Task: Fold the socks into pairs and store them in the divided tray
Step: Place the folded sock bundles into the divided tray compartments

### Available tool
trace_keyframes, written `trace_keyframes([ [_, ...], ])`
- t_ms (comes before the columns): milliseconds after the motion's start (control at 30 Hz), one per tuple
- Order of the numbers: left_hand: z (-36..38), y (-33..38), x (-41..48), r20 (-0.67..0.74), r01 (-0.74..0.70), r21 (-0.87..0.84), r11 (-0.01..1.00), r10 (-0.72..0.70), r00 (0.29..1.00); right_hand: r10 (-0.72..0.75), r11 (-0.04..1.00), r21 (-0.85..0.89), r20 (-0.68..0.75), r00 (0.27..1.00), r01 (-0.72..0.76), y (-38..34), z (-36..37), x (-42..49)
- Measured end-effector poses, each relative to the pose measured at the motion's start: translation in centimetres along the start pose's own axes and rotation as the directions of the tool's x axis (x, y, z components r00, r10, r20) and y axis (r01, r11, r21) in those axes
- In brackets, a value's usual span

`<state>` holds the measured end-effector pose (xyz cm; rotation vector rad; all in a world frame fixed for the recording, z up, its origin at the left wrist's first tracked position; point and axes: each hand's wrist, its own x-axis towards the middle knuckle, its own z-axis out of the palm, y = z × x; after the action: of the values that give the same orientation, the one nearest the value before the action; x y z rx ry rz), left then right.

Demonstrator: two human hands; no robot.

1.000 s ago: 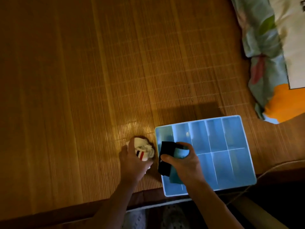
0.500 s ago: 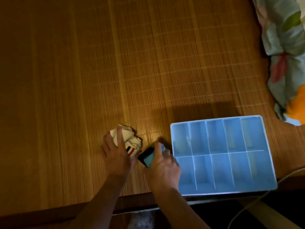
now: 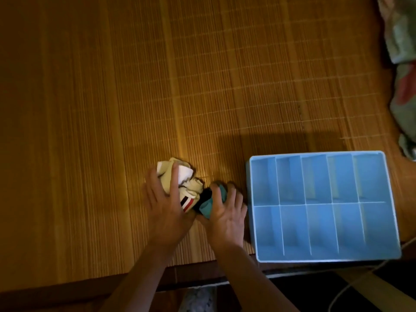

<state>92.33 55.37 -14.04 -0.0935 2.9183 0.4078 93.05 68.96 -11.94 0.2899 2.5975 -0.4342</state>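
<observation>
A bunch of white socks (image 3: 186, 176) with a red and dark stripe lies on the bamboo mat. My left hand (image 3: 166, 203) rests on top of it, fingers spread. Right beside it, my right hand (image 3: 225, 212) grips a black and teal sock bundle (image 3: 208, 202), thumb and fingers curled round it. Both bundles touch each other. The light blue divided tray (image 3: 382, 221) stands to the right of my right hand, and no socks show in its compartments.
The bamboo mat (image 3: 202, 86) covers the whole surface, its front edge just below my wrists. A flowered cloth (image 3: 403, 64) lies at the far right. A pale cable (image 3: 360, 280) runs below the tray's front right corner.
My right hand carried the black and teal bundle from over the tray's left side to the mat, next to the white socks. My left hand stayed on the white socks.
</observation>
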Motion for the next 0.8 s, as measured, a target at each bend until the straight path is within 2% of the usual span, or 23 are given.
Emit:
trace_keyframes([
  [133,-1.0,0.0,-1.3,0.044,-0.025,0.019,1.000,0.024,0.999,-0.027,0.982,0.190,0.031,0.999,0.021,1.2,-1.0,-0.9],
  [233,-1.1,0.3,-2.0,0.077,-0.010,0.040,0.999,0.007,0.997,-0.024,0.918,0.395,-0.059,0.998,0.045,1.2,-3.3,-1.9],
  [367,-1.1,0.6,-2.1,0.037,-0.023,-0.031,0.999,0.024,0.999,0.185,0.787,0.617,-0.191,0.964,-0.029,2.9,-6.5,-2.4],
  [467,-1.8,1.0,-1.9,0.031,-0.038,-0.063,0.997,0.040,0.999,0.382,0.656,0.744,-0.185,0.905,-0.124,5.7,-8.4,-1.1],
  [533,-2.7,2.0,-1.6,0.010,-0.078,-0.107,0.991,0.080,0.997,0.444,0.627,0.762,-0.175,0.879,-0.165,6.8,-9.5,0.2],
  [600,-3.9,4.0,-1.0,-0.003,-0.116,-0.188,0.975,0.117,0.993,0.437,0.645,0.747,-0.188,0.879,-0.161,6.7,-10.1,1.5],
  [800,-5.6,12.5,1.5,0.176,-0.037,-0.572,0.819,0.167,0.970,0.358,0.750,0.641,-0.185,0.915,-0.163,5.2,-9.4,3.7],
])
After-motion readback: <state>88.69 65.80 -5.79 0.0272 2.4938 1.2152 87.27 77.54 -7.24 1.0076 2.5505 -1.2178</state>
